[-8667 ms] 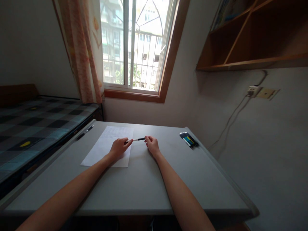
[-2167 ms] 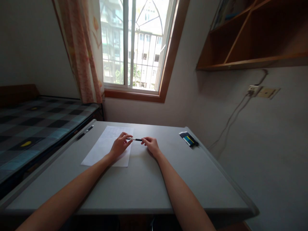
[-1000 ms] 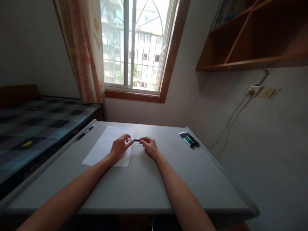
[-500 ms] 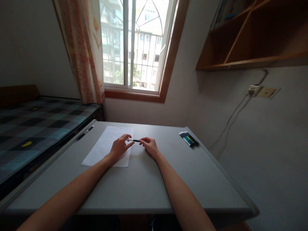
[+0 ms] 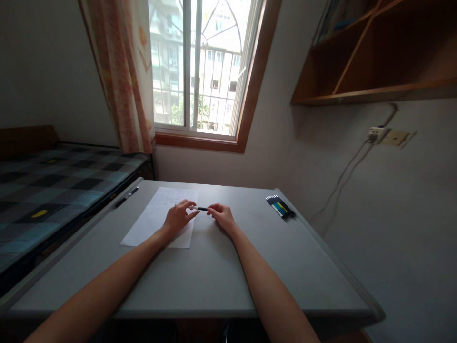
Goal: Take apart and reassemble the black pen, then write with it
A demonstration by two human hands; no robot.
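The right hand (image 5: 223, 216), a little below the centre of the frame, grasps the black end of a slim white-and-black pen (image 5: 202, 208) between thumb and fingertips. The pen lies nearly level across the gap between the two hands, its pale end reaching leftward to the left hand (image 5: 176, 217), whose thumb and forefinger are curved around that end; whether they press on it cannot be told. The left hand is over the right part of a white sheet of paper (image 5: 150, 224), left of centre, with rows of faint marks along its far edge, too small to read. Both forearms come in from the bottom of the frame across a pale grey counter (image 5: 214, 281). Near the counter's left edge, apart from the paper, lies a dark pen-like stick (image 5: 126, 196); toward its far right corner, well apart from the right hand, a row of dark pens (image 5: 280, 208) lies side by side, with blue and yellow patches across them. Beyond the counter's left side is a bed (image 5: 74, 183) with a checked cover. An orange-patterned curtain (image 5: 119, 76) hangs beside a bright, barred window (image 5: 186, 71) at the top of the frame. A wooden shelf (image 5: 374, 93) fills the upper right, above a wall socket (image 5: 377, 134) with a cable.
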